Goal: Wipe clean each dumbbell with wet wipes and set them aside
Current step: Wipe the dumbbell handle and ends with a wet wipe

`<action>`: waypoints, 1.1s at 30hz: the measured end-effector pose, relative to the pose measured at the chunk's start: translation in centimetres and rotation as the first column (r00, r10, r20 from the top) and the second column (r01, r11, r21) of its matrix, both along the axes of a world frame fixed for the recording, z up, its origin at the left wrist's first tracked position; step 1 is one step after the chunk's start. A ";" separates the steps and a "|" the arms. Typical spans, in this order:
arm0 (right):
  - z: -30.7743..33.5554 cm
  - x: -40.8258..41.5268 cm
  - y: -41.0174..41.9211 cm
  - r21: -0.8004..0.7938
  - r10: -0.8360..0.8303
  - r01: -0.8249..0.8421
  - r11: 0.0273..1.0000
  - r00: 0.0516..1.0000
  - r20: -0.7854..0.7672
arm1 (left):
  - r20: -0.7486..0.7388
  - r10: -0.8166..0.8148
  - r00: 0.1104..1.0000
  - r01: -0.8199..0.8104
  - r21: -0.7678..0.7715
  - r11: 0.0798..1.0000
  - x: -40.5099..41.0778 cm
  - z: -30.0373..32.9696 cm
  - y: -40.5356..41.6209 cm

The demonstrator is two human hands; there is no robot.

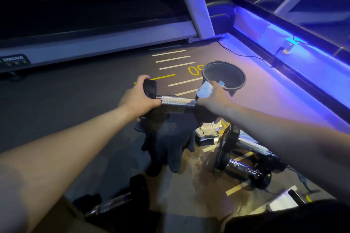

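A single head-worn wide-angle camera looks forward and down from the person's own eye line; both forearms reach away from the lens toward the gym floor (94, 119). Near things fill the lower frame; a treadmill (98, 43) lies farther off.

Both arms outstretched, left hand (139, 98) and right hand (214, 96) each curled in a grip.

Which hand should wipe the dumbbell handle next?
Right. The right hand already holds the wet wipe at the right end of the dumbbell handle. The left hand grips the left head, steadying it.
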State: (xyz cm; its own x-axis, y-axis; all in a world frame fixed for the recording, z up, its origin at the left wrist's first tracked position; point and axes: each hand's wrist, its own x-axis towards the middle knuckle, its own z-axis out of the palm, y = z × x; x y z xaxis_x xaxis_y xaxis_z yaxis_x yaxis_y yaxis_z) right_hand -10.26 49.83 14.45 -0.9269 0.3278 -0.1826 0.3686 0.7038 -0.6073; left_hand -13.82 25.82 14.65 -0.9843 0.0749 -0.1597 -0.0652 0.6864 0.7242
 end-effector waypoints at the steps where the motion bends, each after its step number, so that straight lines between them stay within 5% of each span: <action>1: 0.0 0.2 -0.1 0.000 -0.005 0.005 1.000 1.000 -0.011 | -0.005 0.009 1.000 -0.009 0.013 1.000 0.0 -0.1 0.0; 9: 1.2 -0.4 -2.4 0.102 0.072 -0.057 0.993 0.985 -0.154 | -0.036 0.062 0.997 -0.056 0.161 0.985 0.3 0.3 -2.9; 17: 1.9 -3.3 -11.3 0.041 0.154 -0.148 0.988 0.951 -0.267 | -0.158 0.186 0.970 -0.163 0.148 0.976 0.3 3.2 -12.0; 26: -2.8 -5.7 -24.1 0.026 0.365 -0.366 0.930 0.916 -0.164 | -0.004 0.351 0.936 -0.347 0.133 0.928 2.3 -1.0 -24.9; 33: -10.8 -6.9 -30.3 0.031 0.445 -0.444 0.895 0.896 -0.010 | 0.140 0.425 0.894 -0.444 0.156 0.882 3.0 -10.3 -30.5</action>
State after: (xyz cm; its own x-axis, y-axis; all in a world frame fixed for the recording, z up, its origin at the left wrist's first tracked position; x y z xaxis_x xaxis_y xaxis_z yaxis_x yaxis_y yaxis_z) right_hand -17.17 19.56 3.61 -0.9799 -0.1144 -0.1632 0.0036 0.8085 -0.5884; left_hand -10.79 -4.72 4.39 -0.9045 -0.3201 -0.2819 -0.4042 0.4317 0.8064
